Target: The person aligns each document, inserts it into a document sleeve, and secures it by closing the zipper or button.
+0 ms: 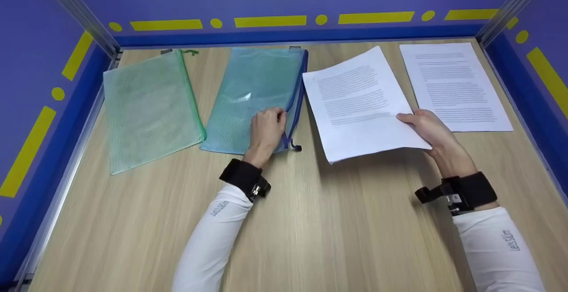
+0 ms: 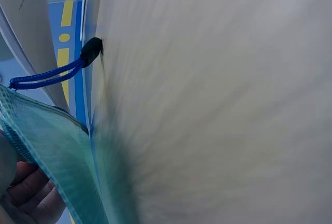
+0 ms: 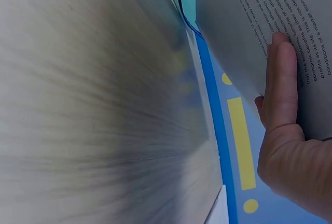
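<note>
In the head view, my left hand (image 1: pixel 267 128) grips the upper layer of a blue mesh zipper pouch (image 1: pixel 242 101) near its right edge. That edge is lifted and the pouch's mouth gapes. In the left wrist view, curled fingers (image 2: pixel 36 193) show behind the mesh, and a blue cord pull (image 2: pixel 46 78) with a dark end hangs from the zipper. My right hand (image 1: pixel 432 134) holds a printed paper stack (image 1: pixel 355 110) by its right edge, thumb on top. The stack is raised and tilted over the table, its left corner close beside the pouch's open side.
A green mesh zipper pouch (image 1: pixel 151 110) lies flat at the left. Another printed sheet or stack (image 1: pixel 457 88) lies at the back right. Blue panels with yellow marks (image 1: pixel 270 21) wall in the wooden table (image 1: pixel 333 230) at the back and sides.
</note>
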A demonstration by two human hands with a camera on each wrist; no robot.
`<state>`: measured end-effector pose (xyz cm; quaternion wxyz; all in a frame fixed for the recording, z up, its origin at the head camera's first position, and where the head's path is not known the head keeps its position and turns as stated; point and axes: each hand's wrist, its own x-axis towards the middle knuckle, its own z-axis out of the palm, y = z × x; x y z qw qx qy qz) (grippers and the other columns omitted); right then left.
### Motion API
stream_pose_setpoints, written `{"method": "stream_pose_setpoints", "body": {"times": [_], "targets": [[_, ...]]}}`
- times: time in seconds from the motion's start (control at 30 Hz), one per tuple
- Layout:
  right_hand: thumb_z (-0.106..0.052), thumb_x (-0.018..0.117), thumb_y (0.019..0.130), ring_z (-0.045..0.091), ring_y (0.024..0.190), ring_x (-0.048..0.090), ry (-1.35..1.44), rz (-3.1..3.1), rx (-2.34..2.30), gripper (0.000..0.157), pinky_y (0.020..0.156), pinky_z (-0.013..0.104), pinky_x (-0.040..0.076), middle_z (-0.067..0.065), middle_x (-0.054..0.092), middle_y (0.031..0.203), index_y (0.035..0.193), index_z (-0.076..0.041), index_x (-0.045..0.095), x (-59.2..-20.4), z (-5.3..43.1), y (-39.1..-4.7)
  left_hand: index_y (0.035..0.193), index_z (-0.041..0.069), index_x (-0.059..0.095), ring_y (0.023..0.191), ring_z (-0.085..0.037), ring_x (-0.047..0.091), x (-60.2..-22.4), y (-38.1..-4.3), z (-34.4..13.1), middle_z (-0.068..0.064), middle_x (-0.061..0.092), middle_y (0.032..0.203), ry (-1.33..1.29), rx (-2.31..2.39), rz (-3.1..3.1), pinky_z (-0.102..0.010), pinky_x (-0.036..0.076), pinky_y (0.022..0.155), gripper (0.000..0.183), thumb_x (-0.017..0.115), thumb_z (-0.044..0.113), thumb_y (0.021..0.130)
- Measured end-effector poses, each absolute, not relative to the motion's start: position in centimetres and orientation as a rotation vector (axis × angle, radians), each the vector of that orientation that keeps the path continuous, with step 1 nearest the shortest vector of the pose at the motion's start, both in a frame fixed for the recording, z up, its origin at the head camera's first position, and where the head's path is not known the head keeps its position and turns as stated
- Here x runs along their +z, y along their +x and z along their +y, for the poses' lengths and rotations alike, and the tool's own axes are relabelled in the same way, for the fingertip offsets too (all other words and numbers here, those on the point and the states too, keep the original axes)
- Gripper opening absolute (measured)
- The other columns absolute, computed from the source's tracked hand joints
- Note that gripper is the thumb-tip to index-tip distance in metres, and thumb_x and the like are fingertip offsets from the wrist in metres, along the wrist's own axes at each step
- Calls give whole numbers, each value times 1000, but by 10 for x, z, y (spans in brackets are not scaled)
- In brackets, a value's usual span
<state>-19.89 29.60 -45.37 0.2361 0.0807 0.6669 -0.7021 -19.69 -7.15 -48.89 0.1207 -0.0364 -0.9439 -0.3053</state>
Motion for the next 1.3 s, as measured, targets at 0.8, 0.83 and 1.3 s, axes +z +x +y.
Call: {"method": "stream_pose_setpoints", "body": {"times": [0.8,0.83,1.3], "targets": [[-24,47,104,7,74,73,240,1922,-1876,32,62,19,57,-5,75,85,125,0,45,-466,258,-209,104,4,75,76,-23,73,-488,-194,-67,-13,77,96,-147,-892,-2806,-31,59,69,18,62,15,97],[-24,46,104,7,74,72,241,1922,-1881,34,63,19,57,-5,75,85,127,1,44,-467,257,-210,104,5,75,77,-24,73,-488,-194,-66,-13,77,96,-145,-885,-2808,-32,59,69,19,62,15,97],[-23,41,106,3,76,70,301,1977,-1906,41,65,18,54,-10,73,84,135,5,42,-479,241,-208,103,4,76,82,-27,74,-490,-192,-67,-12,77,96,-158,-829,-2801,-36,60,75,19,63,16,97]]}}
